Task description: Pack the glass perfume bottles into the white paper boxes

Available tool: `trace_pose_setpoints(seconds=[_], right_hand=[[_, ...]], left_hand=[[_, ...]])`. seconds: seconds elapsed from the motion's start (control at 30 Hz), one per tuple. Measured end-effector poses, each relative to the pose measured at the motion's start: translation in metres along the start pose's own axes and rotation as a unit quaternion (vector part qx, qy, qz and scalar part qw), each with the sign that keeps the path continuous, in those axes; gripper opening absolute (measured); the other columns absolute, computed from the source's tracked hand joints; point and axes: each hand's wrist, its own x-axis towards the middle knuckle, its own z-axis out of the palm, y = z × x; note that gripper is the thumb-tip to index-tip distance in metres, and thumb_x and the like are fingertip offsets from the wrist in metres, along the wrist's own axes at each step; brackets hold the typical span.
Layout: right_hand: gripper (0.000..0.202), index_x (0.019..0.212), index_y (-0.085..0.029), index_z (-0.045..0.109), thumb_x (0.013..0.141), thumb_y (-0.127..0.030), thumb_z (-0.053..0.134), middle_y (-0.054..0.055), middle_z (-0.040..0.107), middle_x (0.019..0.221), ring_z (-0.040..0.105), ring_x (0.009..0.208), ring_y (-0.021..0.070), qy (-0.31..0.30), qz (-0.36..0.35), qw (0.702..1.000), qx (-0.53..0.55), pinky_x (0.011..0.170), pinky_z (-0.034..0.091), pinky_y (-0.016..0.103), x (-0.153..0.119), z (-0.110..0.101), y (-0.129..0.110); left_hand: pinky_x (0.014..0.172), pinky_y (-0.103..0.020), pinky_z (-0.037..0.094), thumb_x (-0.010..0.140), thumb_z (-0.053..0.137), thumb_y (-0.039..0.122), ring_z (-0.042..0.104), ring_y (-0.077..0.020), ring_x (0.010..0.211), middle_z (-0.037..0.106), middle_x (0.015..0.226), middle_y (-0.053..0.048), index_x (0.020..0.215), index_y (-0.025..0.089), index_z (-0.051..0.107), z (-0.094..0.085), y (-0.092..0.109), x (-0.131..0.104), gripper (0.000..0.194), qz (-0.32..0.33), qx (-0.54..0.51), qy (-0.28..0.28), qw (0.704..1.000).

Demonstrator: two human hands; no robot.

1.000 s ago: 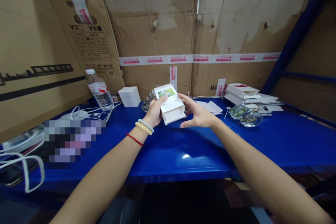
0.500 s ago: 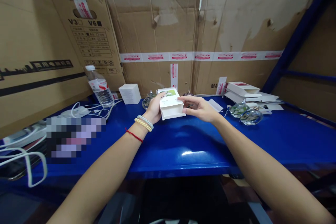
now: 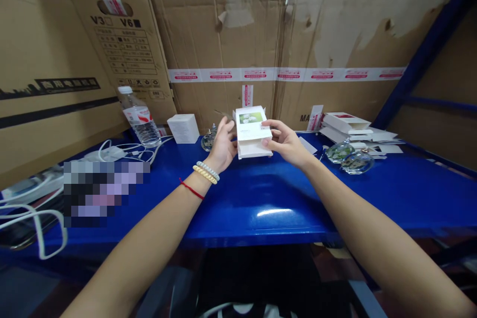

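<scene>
A small white carton (image 3: 254, 131) with a green flower picture on its face is held up over the blue table, its near end open. My right hand (image 3: 285, 141) pinches the carton's right side, thumb at the near edge. My left hand (image 3: 224, 146) is beside its left side, fingers apart; whether the fingertips touch the carton I cannot tell. Behind my left hand stands a glass perfume bottle (image 3: 208, 140), partly hidden.
On the blue table (image 3: 238, 208) lie two glass bottles (image 3: 357, 163) at right, before a stack of flattened cartons (image 3: 352, 126). At left are a white box (image 3: 183, 129), a water bottle (image 3: 139, 118) and white cables (image 3: 112, 149). Cardboard (image 3: 223, 35) walls the back.
The carton has moved up and slightly right, its picture face turned more toward me. My left hand has let go of the carton's left side and its fingers have spread.
</scene>
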Motion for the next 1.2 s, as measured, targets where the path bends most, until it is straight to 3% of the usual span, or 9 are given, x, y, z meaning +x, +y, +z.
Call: trace_pose_setpoints(seconds=[0.1,0.17,0.23,0.47,0.6,0.7,0.83,1.03,1.2], right_hand=[[0.056,0.117,-0.027,0.051,0.069,-0.039,0.078,0.000,0.061,0.088,0.055,0.065,0.0091,0.041,0.000,0.999,0.003,0.047,0.049,0.020,0.002,-0.004,-0.002],[0.059,0.118,-0.027,0.050,0.068,-0.040,0.078,0.001,0.062,0.090,0.057,0.067,0.0102,0.051,0.006,0.999,0.010,0.046,0.049,0.021,0.003,-0.007,-0.003],[0.060,0.118,-0.026,0.050,0.067,-0.040,0.079,0.001,0.062,0.090,0.058,0.067,0.0109,0.053,0.013,0.998,0.014,0.046,0.049,0.021,0.003,-0.009,-0.004],[0.059,0.116,-0.025,0.053,0.066,-0.041,0.080,0.001,0.062,0.087,0.055,0.068,0.0099,0.036,0.015,0.999,-0.021,0.046,0.048,0.020,0.001,-0.004,-0.007],[0.062,0.122,-0.025,0.052,0.069,-0.048,0.077,-0.001,0.058,0.082,0.055,0.065,0.0093,0.013,0.011,1.000,-0.022,0.050,0.049,0.021,0.000,-0.006,-0.006],[0.080,0.128,-0.027,0.049,0.061,-0.053,0.082,0.000,0.057,0.083,0.056,0.069,0.0112,-0.029,-0.006,1.000,-0.001,0.053,0.051,0.023,0.000,-0.009,-0.003],[0.092,0.128,-0.029,0.047,0.049,-0.042,0.091,0.000,0.058,0.092,0.057,0.075,0.0121,-0.027,-0.029,0.999,-0.037,0.065,0.054,0.027,-0.001,-0.008,0.000],[0.070,0.125,-0.027,0.048,0.067,-0.047,0.080,0.002,0.059,0.094,0.055,0.073,0.0113,0.014,-0.033,0.997,-0.065,0.053,0.048,0.021,-0.002,-0.004,-0.001],[0.058,0.122,-0.029,0.051,0.073,-0.048,0.074,0.002,0.057,0.095,0.054,0.072,0.0108,0.032,-0.037,0.997,-0.067,0.050,0.048,0.020,-0.001,-0.005,0.000]], left_hand=[[0.069,-0.031,0.056,0.069,0.066,0.031,0.068,-0.0178,0.078,0.070,0.111,-0.006,0.152,0.034,0.019,-0.004,0.006,-0.005,0.095,0.042,0.052,-0.069,0.995],[0.066,-0.029,0.056,0.063,0.070,0.024,0.066,-0.0169,0.079,0.068,0.116,-0.007,0.148,0.033,0.031,-0.007,0.010,-0.008,0.094,0.049,0.096,-0.130,0.986],[0.063,-0.027,0.056,0.060,0.073,0.022,0.065,-0.0165,0.078,0.067,0.117,-0.008,0.142,0.028,0.043,-0.008,0.011,-0.009,0.087,0.048,0.125,-0.150,0.980],[0.051,-0.023,0.053,0.058,0.077,0.022,0.062,-0.0140,0.067,0.072,0.090,-0.006,0.124,0.019,0.056,-0.008,0.010,-0.004,0.070,0.057,0.171,-0.061,0.982],[0.049,-0.023,0.052,0.059,0.075,0.022,0.061,-0.0137,0.064,0.070,0.084,-0.004,0.120,0.020,0.057,-0.009,0.009,-0.002,0.064,0.064,0.170,-0.049,0.982],[0.048,-0.023,0.052,0.059,0.074,0.022,0.062,-0.0137,0.063,0.069,0.082,-0.002,0.119,0.021,0.056,-0.011,0.009,-0.001,0.062,0.070,0.165,-0.043,0.983],[0.049,-0.023,0.051,0.059,0.074,0.022,0.061,-0.0134,0.062,0.069,0.080,-0.001,0.119,0.021,0.055,-0.011,0.010,-0.002,0.063,0.069,0.164,-0.042,0.983],[0.051,-0.024,0.051,0.060,0.075,0.024,0.066,-0.0163,0.066,0.071,0.086,-0.004,0.123,0.019,0.053,-0.008,0.012,-0.006,0.067,0.045,0.154,-0.069,0.985],[0.053,-0.026,0.052,0.066,0.069,0.029,0.069,-0.0190,0.070,0.071,0.094,-0.007,0.122,0.020,0.053,-0.011,0.011,-0.007,0.059,0.039,0.126,-0.105,0.986]])
